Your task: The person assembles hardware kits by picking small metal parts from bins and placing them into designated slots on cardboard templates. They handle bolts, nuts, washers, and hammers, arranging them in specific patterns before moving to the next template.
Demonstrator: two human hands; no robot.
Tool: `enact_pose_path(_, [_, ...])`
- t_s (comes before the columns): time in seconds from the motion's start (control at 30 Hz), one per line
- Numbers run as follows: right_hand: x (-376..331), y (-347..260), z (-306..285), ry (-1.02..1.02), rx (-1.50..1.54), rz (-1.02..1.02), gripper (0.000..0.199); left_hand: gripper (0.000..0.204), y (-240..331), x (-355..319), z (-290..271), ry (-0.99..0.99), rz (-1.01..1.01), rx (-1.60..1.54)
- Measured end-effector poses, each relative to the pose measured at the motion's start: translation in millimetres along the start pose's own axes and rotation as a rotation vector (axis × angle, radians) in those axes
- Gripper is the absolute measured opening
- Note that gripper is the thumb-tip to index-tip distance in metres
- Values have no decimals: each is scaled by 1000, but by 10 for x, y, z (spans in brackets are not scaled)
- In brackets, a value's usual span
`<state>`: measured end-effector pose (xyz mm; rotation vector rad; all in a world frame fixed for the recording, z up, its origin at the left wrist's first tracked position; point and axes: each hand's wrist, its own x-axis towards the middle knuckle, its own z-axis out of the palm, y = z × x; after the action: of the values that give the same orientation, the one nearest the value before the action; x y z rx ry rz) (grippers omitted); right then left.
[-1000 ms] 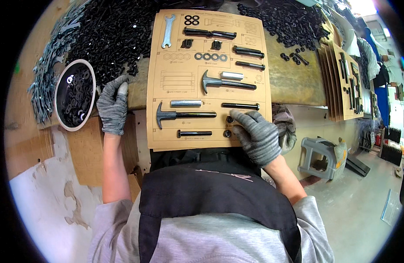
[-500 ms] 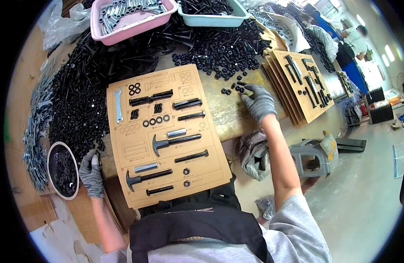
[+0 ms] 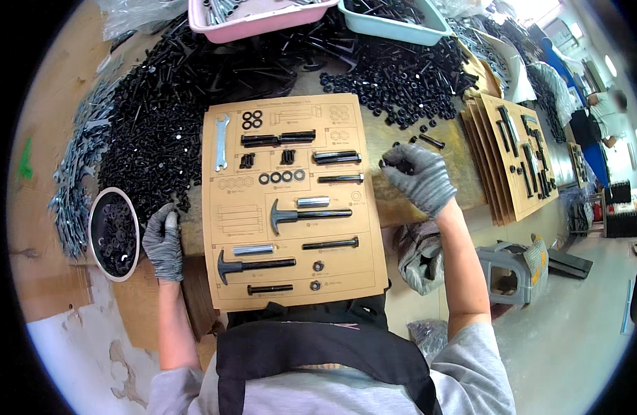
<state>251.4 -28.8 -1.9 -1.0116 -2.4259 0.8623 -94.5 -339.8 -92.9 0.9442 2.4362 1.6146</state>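
Observation:
A brown cardboard sheet (image 3: 291,249) printed with outlines lies in front of me. On it are an open-end wrench (image 3: 221,142), two dark T-shaped bars (image 3: 311,215), silver tubes (image 3: 253,250), black bolts (image 3: 331,243), washers (image 3: 282,177) and nuts (image 3: 318,265). My right hand (image 3: 425,178), in a grey glove, is closed just right of the sheet, with small black nuts (image 3: 400,164) at its fingertips. My gloved left hand (image 3: 163,242) is closed at the bolt pile's near edge; what its fingers hold, if anything, is hidden.
A heap of black bolts (image 3: 142,138) and a round tub of black parts (image 3: 116,235) lie left. Pink (image 3: 263,26) and light-blue trays (image 3: 401,28) stand behind, beside a pile of black nuts (image 3: 401,90). Filled cardboard sheets (image 3: 515,166) lean right. Another person (image 3: 598,124) is farther off.
My right hand has closed from spread fingers and gathered the loose nuts beside the sheet. My left hand stays by the bolt pile. The view has shifted.

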Motion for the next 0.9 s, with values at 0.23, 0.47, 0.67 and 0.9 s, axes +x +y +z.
enact_pose_path(0.23, [851,-90,433,-136,-451,-254,16,17,50,7,12,-16,-48,-29])
enact_pose_path(0.47, [767,1,464,-53,-436,-281,26,17,7,15,-5,-26,51,132])
enact_pose_path(0.67, [226,641,-247,287,-138,265,16,18,-193,-28,-21,17,8,83])
enact_pose_path(0.9, [123,666,-50,120,-356,131,24,20,-161,24,-4,6,65,152])
